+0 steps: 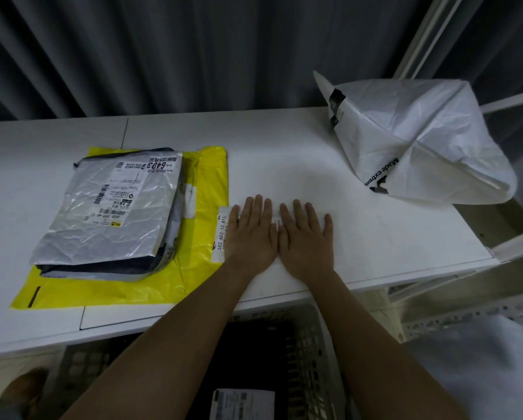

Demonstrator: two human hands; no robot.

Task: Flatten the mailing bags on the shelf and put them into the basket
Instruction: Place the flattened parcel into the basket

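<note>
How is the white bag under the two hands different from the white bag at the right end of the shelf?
The white bag under the hands lies flat on the shelf, pressed by the left hand and right hand; the white bag at the right end is puffed up, creased and untouched. The flat one shows a label with numbers; the puffed one shows black print. Both are white and lie on the shelf.

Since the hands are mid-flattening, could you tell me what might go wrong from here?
1. Both hands, left and right, press a white mailing bag that nearly blends with the white shelf; its front edge lies at the shelf lip, so it may slide off before reaching the basket.
2. The puffed white bag overhangs the shelf's right end and could tip off.
3. The silver bag stacked on the yellow bag could slip when lifted.
</note>
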